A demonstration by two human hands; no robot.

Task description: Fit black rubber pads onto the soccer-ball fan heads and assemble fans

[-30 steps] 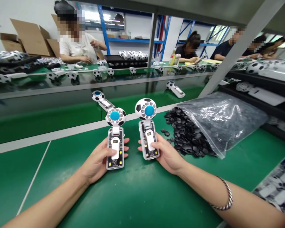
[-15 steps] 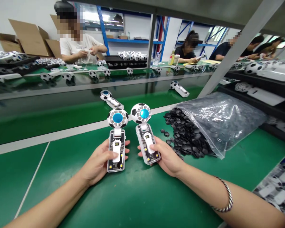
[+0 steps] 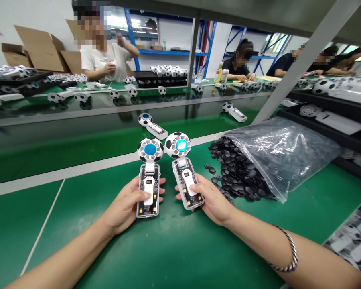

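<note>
My left hand is closed around a handheld device with a football-patterned round head and a clear body showing a circuit board. Its thumb lies on the white button strip. A matching device is gripped in my right hand, tilted slightly left, the thumb on its white strip. Both round heads face me with blue centres, nearly touching each other. Fingertips show beyond the inner edges of both devices.
Black flat pieces spill from a clear plastic bag on the green table. Similar devices lie on the conveyor beyond. Black trays stand at right, under a slanted metal post. Several people sit opposite.
The two nearest devices on the conveyor have shifted right. A person opposite has raised one hand. My hands still hold their devices in almost the same place.
</note>
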